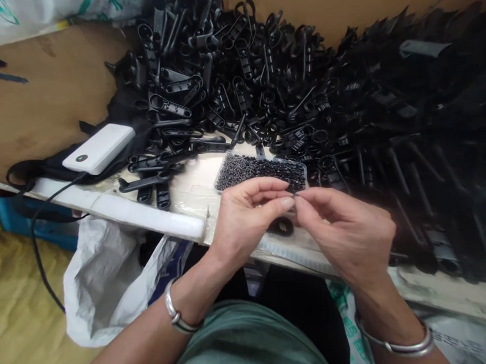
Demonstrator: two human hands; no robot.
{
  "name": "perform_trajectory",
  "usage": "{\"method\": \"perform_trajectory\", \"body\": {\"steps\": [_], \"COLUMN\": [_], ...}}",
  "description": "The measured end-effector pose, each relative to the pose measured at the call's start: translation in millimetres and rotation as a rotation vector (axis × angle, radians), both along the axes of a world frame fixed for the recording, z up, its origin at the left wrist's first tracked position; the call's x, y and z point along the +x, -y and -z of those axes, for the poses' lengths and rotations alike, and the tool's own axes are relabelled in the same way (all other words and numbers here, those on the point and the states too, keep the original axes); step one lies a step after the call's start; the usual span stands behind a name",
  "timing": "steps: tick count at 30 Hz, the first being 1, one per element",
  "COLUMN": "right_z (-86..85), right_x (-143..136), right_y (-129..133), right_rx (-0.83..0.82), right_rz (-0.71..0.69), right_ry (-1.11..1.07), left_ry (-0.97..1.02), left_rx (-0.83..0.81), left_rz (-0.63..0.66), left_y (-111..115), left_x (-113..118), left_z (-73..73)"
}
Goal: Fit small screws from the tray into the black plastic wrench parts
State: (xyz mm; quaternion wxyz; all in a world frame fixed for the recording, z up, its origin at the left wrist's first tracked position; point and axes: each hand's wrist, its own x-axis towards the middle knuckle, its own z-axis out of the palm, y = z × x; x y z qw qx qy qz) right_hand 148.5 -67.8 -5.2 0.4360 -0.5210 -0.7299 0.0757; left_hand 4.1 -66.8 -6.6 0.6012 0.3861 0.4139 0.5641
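Note:
My left hand (249, 215) and my right hand (346, 224) meet at the fingertips over the front of the table. Both are pinched closed, and what sits between the fingertips is too small to name. Just behind them is a clear plastic box (250, 171) filled with tiny dark pieces. A black ring-shaped part (281, 226) lies on the table below the fingers, partly covered by my left hand.
Black plastic parts (239, 66) are heaped across the back and right. A white power bank (99, 149) with a black cable (37, 241) lies at the left. White sacks (104, 280) hang below the white table edge (145, 216). Cardboard (41, 102) stands behind.

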Motion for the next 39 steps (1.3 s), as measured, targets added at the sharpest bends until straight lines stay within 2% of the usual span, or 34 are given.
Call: {"method": "perform_trajectory", "body": {"steps": [2,5,7,10,13,19,27,32,39], "right_z": [0.6,6.2,12.7,21.8,25.4,24.9,30.9,31.5,22.8], "right_x": [4.9,16.8,25.1,33.4,36.2,34.6,26.4,25.0,21.5], "right_y": [0.7,2.8,4.6,7.6,10.7,14.3,12.0,12.3,18.9], "right_rx": [-0.061,-0.124,-0.15,-0.186,-0.215,-0.214,-0.025,0.028,-0.102], "right_rz": [-0.02,-0.043,-0.082,-0.16,-0.194,-0.205,-0.259,-0.278,-0.331], "right_ry": [-0.022,0.012,0.051,0.102,0.141,0.178,0.312,0.405,0.621], "left_ry": [-0.197,-0.732,-1.049,-1.254,-1.28,-1.251,-1.196,-1.167,-1.158], "left_rx": [0.09,0.361,0.49,0.5,0.469,0.486,0.505,0.529,0.527], "left_rz": [0.034,0.066,0.147,0.263,0.278,0.239,0.182,0.176,0.169], "left_y": [3.3,9.4,13.0,17.1,20.3,25.6,26.2,27.5,26.9], "left_x": [-10.8,-29.2,-37.9,-41.6,-38.6,-35.4,-30.8,-31.0,-30.9], "left_z": [-0.2,1.8,6.3,15.5,21.4,24.1,27.7,27.2,31.7]}}
